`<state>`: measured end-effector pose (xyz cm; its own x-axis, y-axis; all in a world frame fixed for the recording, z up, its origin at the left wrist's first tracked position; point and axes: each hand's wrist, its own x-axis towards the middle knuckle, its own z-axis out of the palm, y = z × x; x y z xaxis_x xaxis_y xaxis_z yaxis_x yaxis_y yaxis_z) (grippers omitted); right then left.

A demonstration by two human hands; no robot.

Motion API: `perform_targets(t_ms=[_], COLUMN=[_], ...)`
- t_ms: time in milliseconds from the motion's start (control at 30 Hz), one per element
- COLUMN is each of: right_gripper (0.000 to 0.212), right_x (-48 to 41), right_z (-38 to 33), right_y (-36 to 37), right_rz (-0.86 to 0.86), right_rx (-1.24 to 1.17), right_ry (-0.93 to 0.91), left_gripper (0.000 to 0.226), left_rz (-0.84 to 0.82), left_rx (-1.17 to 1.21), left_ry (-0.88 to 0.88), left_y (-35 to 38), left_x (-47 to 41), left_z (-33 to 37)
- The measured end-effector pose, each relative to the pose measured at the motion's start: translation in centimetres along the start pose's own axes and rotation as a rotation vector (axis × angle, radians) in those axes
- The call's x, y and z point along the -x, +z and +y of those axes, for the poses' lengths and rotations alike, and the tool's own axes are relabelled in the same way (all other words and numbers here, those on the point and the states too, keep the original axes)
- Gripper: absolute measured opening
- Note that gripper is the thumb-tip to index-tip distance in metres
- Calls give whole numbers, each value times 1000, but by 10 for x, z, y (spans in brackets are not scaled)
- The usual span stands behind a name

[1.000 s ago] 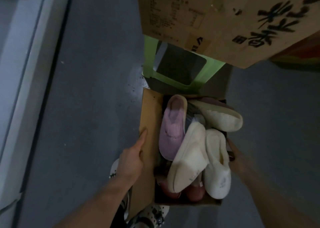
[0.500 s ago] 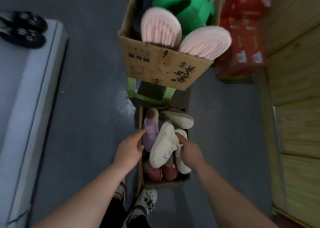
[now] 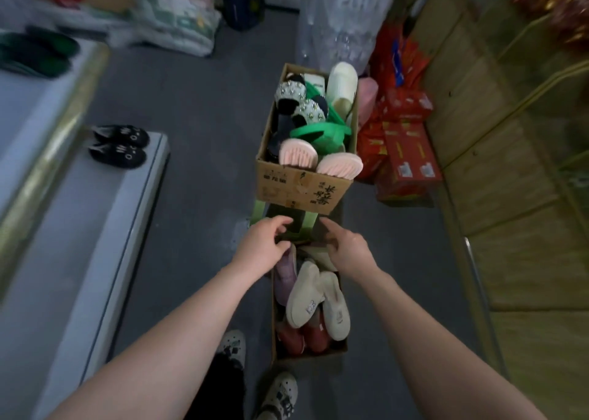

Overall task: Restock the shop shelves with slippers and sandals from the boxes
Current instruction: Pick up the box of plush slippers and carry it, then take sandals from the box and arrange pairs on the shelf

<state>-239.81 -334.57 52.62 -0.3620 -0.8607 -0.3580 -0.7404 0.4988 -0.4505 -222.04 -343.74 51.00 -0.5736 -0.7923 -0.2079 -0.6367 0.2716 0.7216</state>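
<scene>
Grey floor (image 3: 207, 164); carton (image 3: 310, 354) holds cream slippers (image 3: 302, 298); left hand (image 3: 261, 249), right hand (image 3: 349, 249): fingers (image 3: 277, 222) slack, empty.

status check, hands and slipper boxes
Both empty: left hand, right hand above floor box of slippers. Full upper box on green stool. Nothing blocking.

Dim indoor light, blurred edges, wide-angle bending, soft focus

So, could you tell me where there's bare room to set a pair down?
The low white shelf is bare this side of the black slippers. So is the grey floor beside it. The upper box and lower box are packed; red packages crowd the right.
</scene>
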Motion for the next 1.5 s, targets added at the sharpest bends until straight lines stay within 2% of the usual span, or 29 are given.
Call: perform_targets(t_ms=[300, 600, 767, 1033, 1300, 1500], right_gripper=[55, 61, 60, 59, 58, 62], right_x=[-28, -108, -143, -211, -305, -377], right_z=[-70, -142, -161, -138, -91, -68], right_y=[-38, -63, -74, -98, -127, -132], right_rz=[190, 311, 354, 407, 336, 169], right_rx=[-91, -196, -218, -205, -234, -177], right_ry=[-80, 45, 107, 214, 256, 276], left_gripper=[50, 46, 47, 48, 49, 45], left_rz=[55, 4, -38, -134, -228, -227], left_rx=[-15, -64, -84, -102, -114, -94], left_ry=[147, 274, 312, 306, 163, 7], left_y=[-71, -177, -206, -201, -175, -144], left_x=[-48, -145, -191, -263, -336, -386], left_z=[16, -16, -25, -29, -20, -4])
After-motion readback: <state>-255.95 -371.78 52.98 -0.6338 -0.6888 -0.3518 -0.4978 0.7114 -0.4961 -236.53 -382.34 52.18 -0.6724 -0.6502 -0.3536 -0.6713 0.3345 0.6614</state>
